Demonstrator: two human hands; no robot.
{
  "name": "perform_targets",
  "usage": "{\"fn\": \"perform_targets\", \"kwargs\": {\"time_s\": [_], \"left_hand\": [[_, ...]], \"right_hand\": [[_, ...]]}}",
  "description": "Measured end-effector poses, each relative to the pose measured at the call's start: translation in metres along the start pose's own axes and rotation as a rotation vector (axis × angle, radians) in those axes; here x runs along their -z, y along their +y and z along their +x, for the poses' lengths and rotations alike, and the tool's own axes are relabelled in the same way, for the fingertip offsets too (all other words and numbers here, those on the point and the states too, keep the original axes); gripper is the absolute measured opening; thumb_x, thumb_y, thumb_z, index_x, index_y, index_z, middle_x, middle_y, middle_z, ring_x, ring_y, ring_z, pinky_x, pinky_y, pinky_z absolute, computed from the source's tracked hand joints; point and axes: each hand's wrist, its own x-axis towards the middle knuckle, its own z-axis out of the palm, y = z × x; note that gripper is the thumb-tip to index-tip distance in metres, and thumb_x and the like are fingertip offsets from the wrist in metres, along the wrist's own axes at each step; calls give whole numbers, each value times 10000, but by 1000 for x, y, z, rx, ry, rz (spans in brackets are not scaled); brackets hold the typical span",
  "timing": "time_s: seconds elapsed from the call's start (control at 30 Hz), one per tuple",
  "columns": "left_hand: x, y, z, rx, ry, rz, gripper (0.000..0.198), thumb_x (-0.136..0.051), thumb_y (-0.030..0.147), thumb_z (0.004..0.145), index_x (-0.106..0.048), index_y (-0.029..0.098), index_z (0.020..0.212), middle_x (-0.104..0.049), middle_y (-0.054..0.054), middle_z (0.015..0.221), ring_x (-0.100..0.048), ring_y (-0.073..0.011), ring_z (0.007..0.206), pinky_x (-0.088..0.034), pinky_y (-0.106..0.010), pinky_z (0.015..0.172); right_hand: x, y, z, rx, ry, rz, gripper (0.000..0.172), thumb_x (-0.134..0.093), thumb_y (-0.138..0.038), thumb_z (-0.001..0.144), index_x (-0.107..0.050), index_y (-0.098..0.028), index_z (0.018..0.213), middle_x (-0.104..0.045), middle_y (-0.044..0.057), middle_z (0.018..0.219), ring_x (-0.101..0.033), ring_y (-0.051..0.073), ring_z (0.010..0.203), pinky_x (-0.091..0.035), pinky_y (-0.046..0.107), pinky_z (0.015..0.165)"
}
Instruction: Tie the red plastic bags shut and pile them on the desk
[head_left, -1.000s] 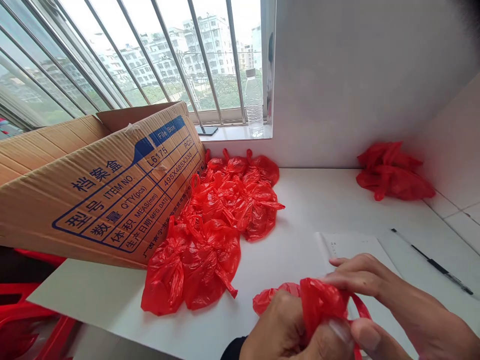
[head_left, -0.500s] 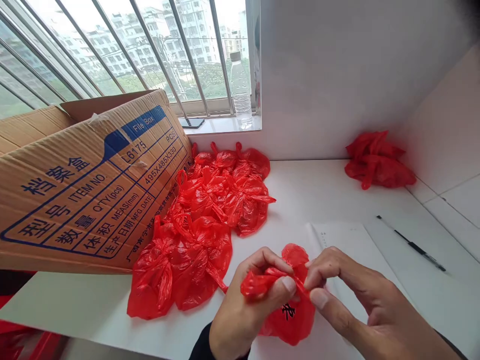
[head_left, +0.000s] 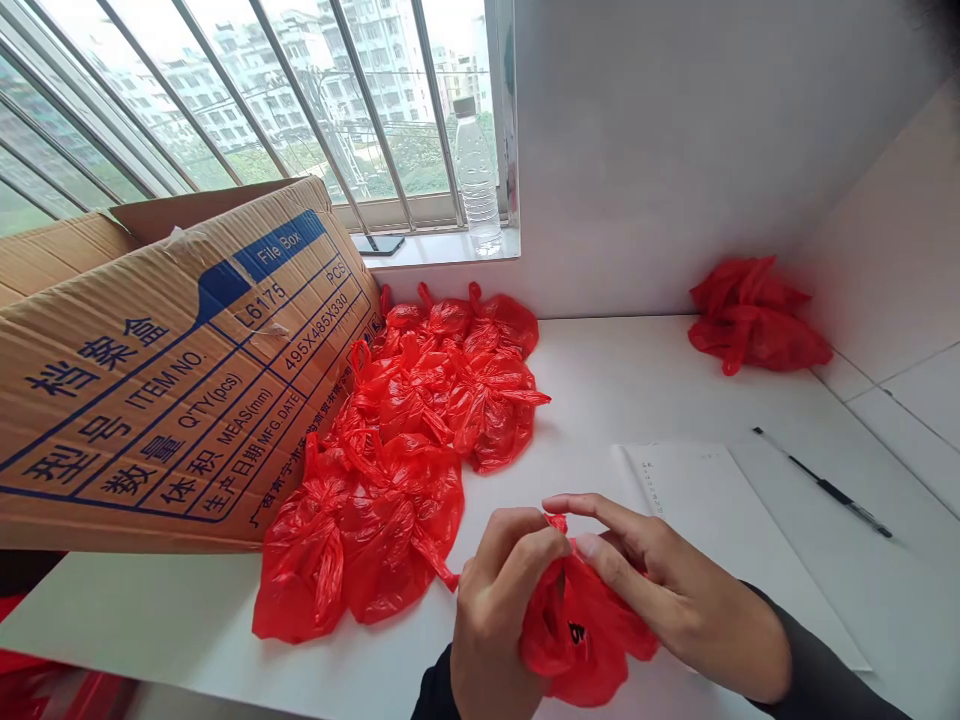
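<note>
Both of my hands grip one small red plastic bag just above the near edge of the white table. My left hand is curled round the bag's left side, with thumb and fingers pinching its top. My right hand covers the right side, its fingers pressed onto the same gathered top. A black printed mark shows on the bag's front. To the left of my hands lies a heap of several tied red bags.
A large cardboard file box lies tilted at the left, against the heap. A second clump of red bags sits in the far right corner. A sheet of paper and a black pen lie to the right. A water bottle stands on the windowsill.
The bag's handles, held apart between my fingers before, are now gathered at its top under both hands. My hands have closed in over the bag.
</note>
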Motion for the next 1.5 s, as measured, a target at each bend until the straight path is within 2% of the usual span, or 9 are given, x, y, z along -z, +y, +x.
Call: {"fn": "perform_targets", "kwargs": {"time_s": [0.27, 0.5, 0.67, 0.83, 1.03, 1.17, 1.27, 1.37, 1.5], "left_hand": [[6, -10, -6, -168, -229, 107, 563, -468, 171, 1002, -364, 237, 1552, -517, -156, 1405, -520, -242, 1297, -468, -350, 1052], [23, -40, -55, -136, -138, 338, 527, -399, 165, 1023, -366, 172, 1548, -498, -111, 1521, -367, -246, 1452, -341, -374, 1182], [36, -58, -76, -81, -127, 418, 461, -387, 263, 1041, -470, 208, 1491, -592, -82, 1448, -440, -223, 1410, -424, -348, 1126], [11, -50, -62, -276, -130, 279, 511, -334, 478, 1033, -548, 252, 1439, -561, -83, 1480, -418, -289, 1420, -358, -459, 1169], [-12, -19, -73, 324, 24, -127, 470, -333, 486, 1027, -718, 241, 1136, -716, -99, 713, -532, -306, 1262, -496, -433, 1015], [-3, -23, -83, 247, -20, -52, 520, -323, 529, 1018, -669, 252, 746, -722, -97, 874, -528, -285, 1255, -482, -394, 1035], [-6, -31, -71, -43, -58, 123, 316, -520, 485, 973, -649, 218, 1084, -570, -128, 1399, -457, -308, 1355, -433, -467, 1106], [-16, -33, -52, -135, -191, 252, 549, -602, 230, 907, -442, 167, 1428, -635, -147, 1245, -565, -295, 1187, -460, -531, 1058], [-11, -34, -36, -45, -173, 274, 454, -505, 94, 913, -551, 221, 1346, -622, -60, 888, -594, -196, 791, -546, -323, 685]], "right_hand": [[6, 0, 3, 83, 121, 13, 300, -409, -490, 1044, -531, -230, 958, -600, 4, 907, -583, 164, 830, -482, 294, 775], [31, 35, -6, -27, 408, -189, 304, -421, -539, 1023, -521, -256, 977, -554, -16, 820, -538, 172, 756, -465, 312, 724], [42, 57, -8, -70, 492, -157, 278, -445, -534, 1017, -513, -265, 1011, -612, 16, 949, -584, 212, 934, -468, 362, 874], [14, 35, 0, 62, 451, 297, 230, -522, -513, 999, -472, -289, 1009, -631, 35, 1194, -557, 214, 1172, -464, 363, 984], [14, 38, 12, -24, 328, 881, 263, -701, -442, 922, -511, -280, 1007, -411, -123, 566, -461, 73, 566, -484, 296, 927], [22, 49, 12, -48, 342, 779, 245, -689, -437, 934, -513, -284, 1010, -493, -113, 583, -506, 81, 599, -456, 323, 983], [19, 46, 11, 30, 287, 663, 177, -598, -447, 988, -511, -302, 1041, -574, -86, 650, -561, 107, 677, -450, 361, 1020], [14, 35, 9, 32, 260, 556, 184, -570, -478, 990, -513, -312, 1042, -651, -32, 806, -640, 169, 866, -522, 376, 920], [11, 30, 5, 92, 486, 247, 286, -595, -496, 966, -554, -320, 1188, -635, 45, 1259, -568, 228, 1235, -467, 393, 1067]]}}
